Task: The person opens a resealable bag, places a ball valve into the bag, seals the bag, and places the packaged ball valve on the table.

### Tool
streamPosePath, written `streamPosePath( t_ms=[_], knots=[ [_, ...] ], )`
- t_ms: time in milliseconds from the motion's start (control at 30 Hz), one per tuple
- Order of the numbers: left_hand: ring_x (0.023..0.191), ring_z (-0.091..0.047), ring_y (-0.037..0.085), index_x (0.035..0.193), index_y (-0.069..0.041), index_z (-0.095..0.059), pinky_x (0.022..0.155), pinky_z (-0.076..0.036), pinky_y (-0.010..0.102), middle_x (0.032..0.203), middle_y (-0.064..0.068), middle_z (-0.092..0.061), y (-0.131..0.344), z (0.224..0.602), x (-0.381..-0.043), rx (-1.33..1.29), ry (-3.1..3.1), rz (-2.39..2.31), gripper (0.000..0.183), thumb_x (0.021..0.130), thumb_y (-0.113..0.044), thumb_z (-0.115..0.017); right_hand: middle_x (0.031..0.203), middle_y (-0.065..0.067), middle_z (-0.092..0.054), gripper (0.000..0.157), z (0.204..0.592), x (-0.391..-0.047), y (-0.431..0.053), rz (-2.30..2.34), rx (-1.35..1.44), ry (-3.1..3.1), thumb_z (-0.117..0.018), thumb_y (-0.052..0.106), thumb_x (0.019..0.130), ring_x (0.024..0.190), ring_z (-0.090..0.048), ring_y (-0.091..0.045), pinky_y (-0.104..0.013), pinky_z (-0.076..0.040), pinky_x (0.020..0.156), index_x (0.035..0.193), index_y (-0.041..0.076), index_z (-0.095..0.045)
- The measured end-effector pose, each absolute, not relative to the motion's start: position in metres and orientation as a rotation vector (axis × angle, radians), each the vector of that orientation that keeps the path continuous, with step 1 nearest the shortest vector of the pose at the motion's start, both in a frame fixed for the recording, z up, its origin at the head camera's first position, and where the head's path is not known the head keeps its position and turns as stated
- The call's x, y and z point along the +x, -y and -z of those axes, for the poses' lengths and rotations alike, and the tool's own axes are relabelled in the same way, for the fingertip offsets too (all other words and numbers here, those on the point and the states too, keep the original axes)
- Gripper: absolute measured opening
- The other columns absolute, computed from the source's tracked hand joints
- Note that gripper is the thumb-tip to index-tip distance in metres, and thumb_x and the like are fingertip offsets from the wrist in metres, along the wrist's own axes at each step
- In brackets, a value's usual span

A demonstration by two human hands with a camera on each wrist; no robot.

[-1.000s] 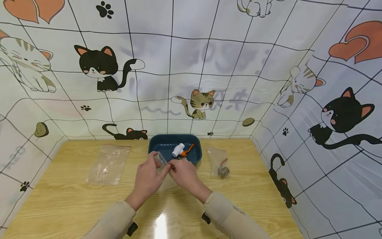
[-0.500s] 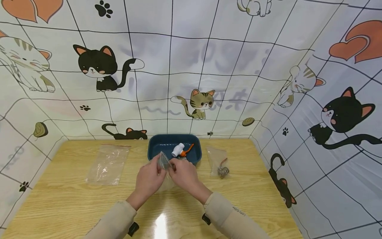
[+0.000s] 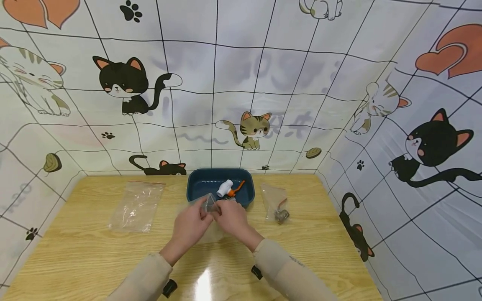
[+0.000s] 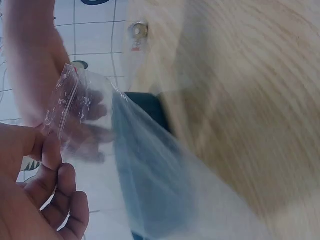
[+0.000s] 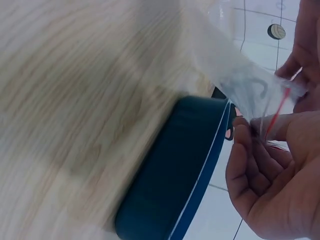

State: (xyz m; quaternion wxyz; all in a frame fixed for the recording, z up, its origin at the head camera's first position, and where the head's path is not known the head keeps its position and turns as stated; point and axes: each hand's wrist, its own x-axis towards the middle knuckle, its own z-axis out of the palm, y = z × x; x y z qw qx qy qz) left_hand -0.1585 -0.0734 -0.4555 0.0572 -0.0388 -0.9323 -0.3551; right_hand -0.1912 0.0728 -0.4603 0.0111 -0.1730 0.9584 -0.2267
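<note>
A clear zip bag (image 4: 165, 170) with a red strip along its mouth hangs between my two hands, in front of the dark blue tray. My left hand (image 3: 191, 222) pinches the mouth of the bag between thumb and forefinger, as the left wrist view shows. On the other side, my right hand (image 3: 232, 217) pinches the bag's top edge beside the red strip, its other fingers curled in. In the head view the mouth of the bag looks parted between the hands. No object shows inside the bag in the wrist views.
Inside the blue tray (image 3: 196, 177) lies a white plastic valve (image 3: 224, 188) with an orange lever (image 3: 238, 189). Another clear zip bag (image 3: 137, 207) lies flat at the left. At the right, a small bag (image 3: 273, 200) holds a metal fitting (image 3: 281, 216). Cat-print sheeting stands behind.
The mouth of the bag has spread apart between my fingers. My hands have shifted only slightly, and both keep their grip. The tray and the other bags are where they were.
</note>
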Motion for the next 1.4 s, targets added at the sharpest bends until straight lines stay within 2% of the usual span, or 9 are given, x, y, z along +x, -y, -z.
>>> streamPosePath(
  t_ms=[67,133,400,533,833,933,1100,1300,1400],
  knots=[
    [0.045,-0.039,0.010,0.129,-0.014,-0.063,0.042,-0.026,0.025,0.056,-0.007,-0.049,0.078,0.452,-0.157,-0.115,2.848,1.025,0.050,0.079,-0.013,-0.062,0.066,0.009,-0.059,0.009,0.461,-0.194,-0.075,0.666,-0.538,-2.992,-0.066,0.024,0.092,0.051,-0.047,-0.004,-0.021,-0.034,0.047,0.087,0.020,-0.072],
    [0.043,-0.037,0.010,0.127,-0.018,-0.065,0.041,-0.024,0.025,0.053,-0.007,-0.047,0.084,0.449,-0.155,-0.103,2.879,0.938,0.050,0.078,-0.013,-0.060,0.074,0.008,-0.066,0.011,0.462,-0.197,-0.079,0.638,-0.548,-2.993,-0.065,0.022,0.093,0.054,-0.049,-0.004,-0.021,-0.037,0.049,0.094,0.020,-0.075],
    [0.044,-0.039,0.011,0.102,-0.020,-0.077,0.040,-0.024,0.026,0.053,-0.007,-0.051,0.096,0.437,-0.149,-0.089,2.904,0.798,0.029,0.080,-0.014,-0.059,0.085,0.005,-0.073,0.010,0.464,-0.203,-0.093,0.544,-0.594,-3.007,-0.069,0.022,0.091,0.060,-0.057,-0.007,-0.022,-0.044,0.054,0.095,0.020,-0.077],
    [0.045,-0.041,0.011,0.097,-0.020,-0.078,0.041,-0.027,0.026,0.056,-0.007,-0.055,0.099,0.438,-0.149,-0.086,2.889,0.796,0.024,0.081,-0.016,-0.060,0.089,0.007,-0.074,0.011,0.462,-0.203,-0.095,0.527,-0.680,-2.950,-0.069,0.024,0.091,0.069,-0.064,-0.008,-0.023,-0.049,0.059,0.098,0.022,-0.077],
    [0.070,-0.056,0.010,0.074,-0.025,-0.074,0.049,-0.040,0.025,0.086,-0.007,-0.067,0.098,0.440,-0.147,-0.161,2.868,0.742,0.013,0.079,-0.020,-0.063,0.097,0.008,-0.075,0.013,0.456,-0.205,-0.099,0.567,-0.743,-2.723,-0.069,0.022,0.091,0.083,-0.067,-0.007,-0.024,-0.053,0.073,0.099,0.020,-0.078],
    [0.068,-0.056,0.010,0.073,-0.024,-0.072,0.048,-0.039,0.026,0.085,-0.007,-0.069,0.098,0.439,-0.147,-0.162,2.875,0.765,0.012,0.079,-0.019,-0.063,0.097,0.008,-0.075,0.013,0.454,-0.206,-0.099,0.577,-0.754,-2.663,-0.069,0.021,0.091,0.082,-0.066,-0.006,-0.023,-0.052,0.072,0.100,0.019,-0.078],
    [0.056,-0.049,0.010,0.076,-0.023,-0.072,0.045,-0.035,0.027,0.076,-0.005,-0.068,0.099,0.442,-0.150,-0.114,2.915,0.824,0.010,0.082,-0.020,-0.064,0.097,0.008,-0.074,0.014,0.455,-0.207,-0.097,0.568,-0.781,-2.644,-0.068,0.022,0.092,0.080,-0.064,-0.003,-0.020,-0.050,0.070,0.101,0.019,-0.077],
    [0.058,-0.050,0.010,0.078,-0.025,-0.071,0.046,-0.036,0.026,0.080,-0.006,-0.071,0.101,0.451,-0.154,-0.051,2.937,0.817,0.010,0.084,-0.024,-0.064,0.087,0.007,-0.072,0.018,0.462,-0.207,-0.095,0.564,-0.784,-2.664,-0.069,0.027,0.091,0.070,-0.061,-0.002,-0.020,-0.048,0.063,0.106,0.019,-0.075],
    [0.058,-0.050,0.010,0.079,-0.025,-0.071,0.046,-0.036,0.026,0.080,-0.006,-0.071,0.101,0.454,-0.155,-0.053,2.931,0.805,0.010,0.085,-0.026,-0.063,0.088,0.007,-0.073,0.022,0.463,-0.207,-0.096,0.598,-0.789,-2.667,-0.067,0.032,0.092,0.070,-0.062,-0.002,-0.020,-0.049,0.063,0.107,0.019,-0.075]
  ],
)
